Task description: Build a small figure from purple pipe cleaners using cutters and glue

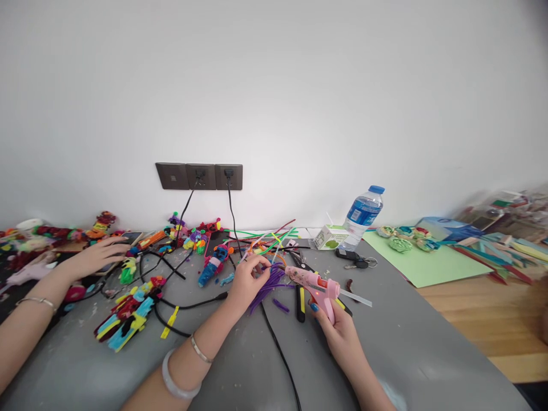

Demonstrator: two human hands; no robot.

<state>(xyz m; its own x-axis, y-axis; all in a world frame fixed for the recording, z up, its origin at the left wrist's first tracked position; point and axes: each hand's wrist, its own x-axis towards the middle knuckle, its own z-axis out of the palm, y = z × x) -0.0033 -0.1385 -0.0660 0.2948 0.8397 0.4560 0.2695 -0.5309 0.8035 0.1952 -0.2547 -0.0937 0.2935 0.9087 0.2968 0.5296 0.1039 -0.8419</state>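
Observation:
My right hand [338, 325] is wrapped round the handle of a pink glue gun [314, 285], whose nozzle points left. Just left of the nozzle, my left hand [250, 279] has its thumb and forefinger pressed together; what they pinch is too small to make out. Purple pipe cleaners [268, 288] lie under and beside my left fingers, and a short purple piece [281, 306] rests apart from the bundle. Black-and-yellow handled pliers [301, 302] lie on the grey table [240, 354], partly behind the glue gun.
Another person's hand [98, 254] reaches in at the left, near colourful pipe-cleaner figures [128, 314]. Black cables [278, 342] cross the table. Behind stand a water bottle [363, 214] and a small carton [331, 237], with keys [362, 262] nearby. Green paper [419, 265] bears flower-like pieces.

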